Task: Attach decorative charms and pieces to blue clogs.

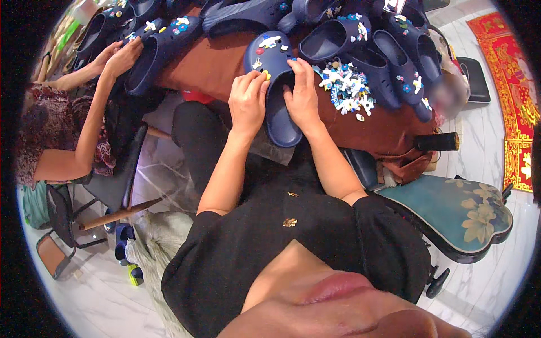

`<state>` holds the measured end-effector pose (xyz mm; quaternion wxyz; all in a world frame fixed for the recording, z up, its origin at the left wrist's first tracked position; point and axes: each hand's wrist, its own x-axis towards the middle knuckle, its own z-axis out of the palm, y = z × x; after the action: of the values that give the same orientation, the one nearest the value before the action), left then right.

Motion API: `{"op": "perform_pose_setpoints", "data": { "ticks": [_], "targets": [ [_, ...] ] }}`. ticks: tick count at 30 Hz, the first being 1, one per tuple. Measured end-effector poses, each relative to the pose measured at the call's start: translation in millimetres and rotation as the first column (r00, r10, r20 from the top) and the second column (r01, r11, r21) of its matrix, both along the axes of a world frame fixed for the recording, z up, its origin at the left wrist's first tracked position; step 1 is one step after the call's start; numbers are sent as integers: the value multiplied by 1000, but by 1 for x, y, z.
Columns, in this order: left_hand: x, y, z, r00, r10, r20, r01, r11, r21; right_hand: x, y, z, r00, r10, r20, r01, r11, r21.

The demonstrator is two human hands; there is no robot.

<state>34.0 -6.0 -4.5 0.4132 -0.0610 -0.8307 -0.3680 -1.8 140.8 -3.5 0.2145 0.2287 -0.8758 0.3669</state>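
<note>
A navy foam clog [283,127] lies in front of me at the table's near edge, its holed toe pointing away and its open heel toward me. White, red and other small charms sit on its toe. My left hand [248,104] pinches a small yellow shoe charm [267,75] against the left side of the clog's upper. My right hand [302,97] grips the clog's right side, with its fingers over the upper and the thumb at the foot opening. Right of the clog is a loose pile of white, blue and green charms [348,87].
More navy clogs [327,40], many with charms, crowd the brown-covered table [194,70]. At the left, a co-worker's hands [115,61] work on another clog. A black cylinder [437,142] sits at the right edge. Beside me is a green flowered chair [451,211].
</note>
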Motion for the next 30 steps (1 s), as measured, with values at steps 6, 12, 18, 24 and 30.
{"op": "perform_pose_setpoints", "data": {
  "ticks": [6,12,18,24,30],
  "targets": [
    [3,2,0,1000,-6,27,6,1000,0,0,-1,-1,1000,-8,9,8,1000,-9],
    [4,8,-3,1000,9,11,-9,1000,-9,0,-1,-2,1000,-4,14,4,1000,-12],
    [3,9,-5,1000,20,-10,-20,1000,-20,0,-1,-2,1000,3,13,-2,1000,-30],
    [3,9,-7,1000,2,13,-2,1000,20,1,-2,-2,1000,-6,7,6,999,-31],
    [1,6,-12,996,66,-53,-66,998,-8,1,0,0,1000,10,12,-10,1000,-20]
  ]
}}
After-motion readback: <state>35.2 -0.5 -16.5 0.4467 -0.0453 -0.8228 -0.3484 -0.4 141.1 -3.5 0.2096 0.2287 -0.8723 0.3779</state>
